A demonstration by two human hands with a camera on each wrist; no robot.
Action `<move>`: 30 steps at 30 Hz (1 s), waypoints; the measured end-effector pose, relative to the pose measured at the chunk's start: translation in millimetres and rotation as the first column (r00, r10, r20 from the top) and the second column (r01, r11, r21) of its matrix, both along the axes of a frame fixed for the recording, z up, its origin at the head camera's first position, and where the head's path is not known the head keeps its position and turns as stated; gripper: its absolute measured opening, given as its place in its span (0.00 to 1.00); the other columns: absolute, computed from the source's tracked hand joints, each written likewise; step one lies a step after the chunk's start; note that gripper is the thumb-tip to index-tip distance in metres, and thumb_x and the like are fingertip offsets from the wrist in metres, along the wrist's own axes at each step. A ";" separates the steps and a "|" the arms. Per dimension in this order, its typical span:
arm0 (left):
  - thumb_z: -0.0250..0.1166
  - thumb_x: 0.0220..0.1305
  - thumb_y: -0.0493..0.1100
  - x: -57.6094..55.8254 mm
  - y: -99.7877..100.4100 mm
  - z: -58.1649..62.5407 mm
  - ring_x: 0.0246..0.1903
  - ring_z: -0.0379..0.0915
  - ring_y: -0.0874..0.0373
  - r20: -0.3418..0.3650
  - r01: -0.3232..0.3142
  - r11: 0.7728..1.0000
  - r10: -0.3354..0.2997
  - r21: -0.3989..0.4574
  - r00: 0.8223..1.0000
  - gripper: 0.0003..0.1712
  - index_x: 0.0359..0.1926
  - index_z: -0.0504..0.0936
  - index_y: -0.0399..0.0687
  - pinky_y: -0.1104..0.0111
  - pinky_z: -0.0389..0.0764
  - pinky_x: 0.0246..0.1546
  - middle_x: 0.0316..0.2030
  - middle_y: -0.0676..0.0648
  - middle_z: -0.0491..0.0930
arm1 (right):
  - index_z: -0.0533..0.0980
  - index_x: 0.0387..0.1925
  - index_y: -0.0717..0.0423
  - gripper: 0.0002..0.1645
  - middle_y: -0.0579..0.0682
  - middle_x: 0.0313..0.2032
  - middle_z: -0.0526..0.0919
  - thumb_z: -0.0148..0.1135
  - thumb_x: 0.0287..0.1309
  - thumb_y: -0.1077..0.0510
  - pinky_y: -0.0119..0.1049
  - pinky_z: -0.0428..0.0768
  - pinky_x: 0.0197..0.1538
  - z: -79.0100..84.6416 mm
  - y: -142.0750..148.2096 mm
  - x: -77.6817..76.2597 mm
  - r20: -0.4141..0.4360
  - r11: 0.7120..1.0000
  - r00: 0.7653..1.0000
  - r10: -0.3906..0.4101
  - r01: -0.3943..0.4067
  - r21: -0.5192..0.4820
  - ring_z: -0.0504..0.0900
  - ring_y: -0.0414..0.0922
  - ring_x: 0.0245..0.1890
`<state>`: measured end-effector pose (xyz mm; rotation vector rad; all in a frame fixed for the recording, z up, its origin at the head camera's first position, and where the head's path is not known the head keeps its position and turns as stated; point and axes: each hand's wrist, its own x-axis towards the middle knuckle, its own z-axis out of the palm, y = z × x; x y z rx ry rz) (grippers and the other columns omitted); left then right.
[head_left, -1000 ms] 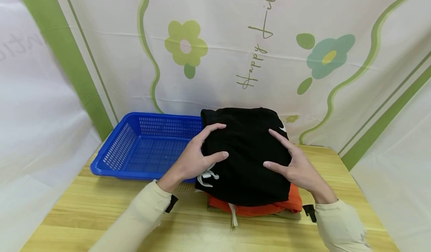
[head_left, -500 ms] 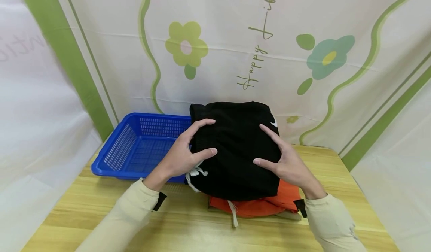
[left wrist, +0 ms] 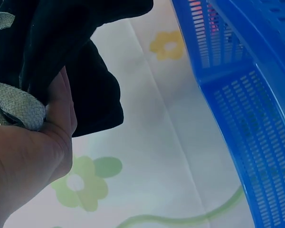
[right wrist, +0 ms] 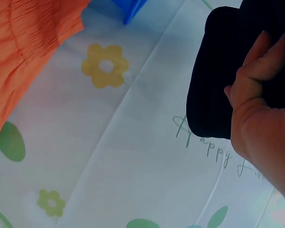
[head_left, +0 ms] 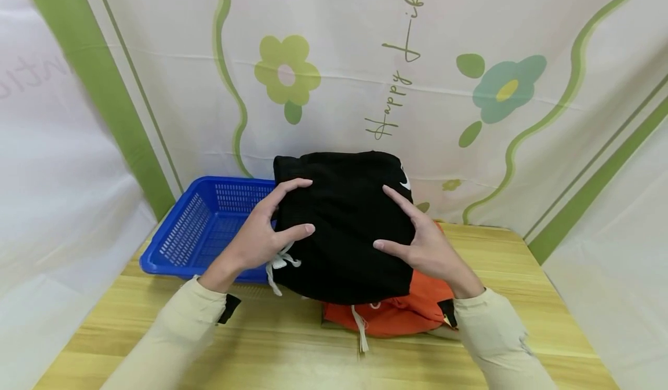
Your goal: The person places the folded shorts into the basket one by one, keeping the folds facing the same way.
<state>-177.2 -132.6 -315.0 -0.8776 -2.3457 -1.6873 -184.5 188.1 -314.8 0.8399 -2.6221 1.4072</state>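
Folded black shorts (head_left: 347,239) with a white drawstring at the left are held between my two hands in the head view. My left hand (head_left: 258,233) grips their left side, thumb and index finger over the top. On the opposite side my right hand (head_left: 430,248) holds them the same way, its other fingers hidden underneath. The right wrist view shows the shorts' dark edge (right wrist: 209,90) apart from an orange garment (right wrist: 28,52). That garment, which has a pale drawstring, lies below them on the table, over a brownish layer.
A blue perforated plastic basket (head_left: 177,228) stands at the left on the wooden table (head_left: 292,355), partly covered by the shorts in the head view. Behind the table hangs a white curtain (head_left: 344,106) with flowers and lettering.
Both hands have carried the black shorts to the left and slightly upward, off the pile. More of the orange garment shows, and the shorts overlap more of the basket.
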 end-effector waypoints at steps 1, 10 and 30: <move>0.68 0.68 0.43 -0.4 -2.3 0.1 0.53 0.76 0.54 0.000 -0.005 1.000 0.005 -0.002 1.000 0.38 0.75 0.64 0.63 0.52 0.80 0.52 0.71 0.53 0.64 | 0.54 0.79 0.31 0.56 0.38 0.78 0.51 0.76 0.58 0.54 0.60 0.51 0.74 0.1 -2.1 -0.9 0.002 1.000 1.000 0.004 -0.004 -0.002 0.45 0.43 0.78; 0.68 0.67 0.44 -1.6 -25.2 2.0 0.72 0.55 0.51 -0.006 -0.077 0.995 0.077 -0.063 0.997 0.38 0.75 0.65 0.65 0.39 0.60 0.66 0.75 0.54 0.59 | 0.53 0.80 0.34 0.56 0.39 0.78 0.51 0.76 0.58 0.57 0.58 0.51 0.75 0.3 -25.5 -8.4 0.011 0.998 0.998 0.055 -0.055 -0.030 0.45 0.43 0.78; 0.69 0.68 0.45 -2.9 -68.8 -1.7 0.77 0.44 0.45 0.054 -0.195 0.959 0.210 -0.204 0.976 0.39 0.75 0.64 0.67 0.34 0.52 0.67 0.77 0.51 0.54 | 0.54 0.80 0.39 0.55 0.43 0.79 0.50 0.74 0.59 0.59 0.58 0.52 0.75 -15.4 -74.9 -30.1 0.060 0.991 0.991 0.119 -0.115 -0.071 0.46 0.45 0.78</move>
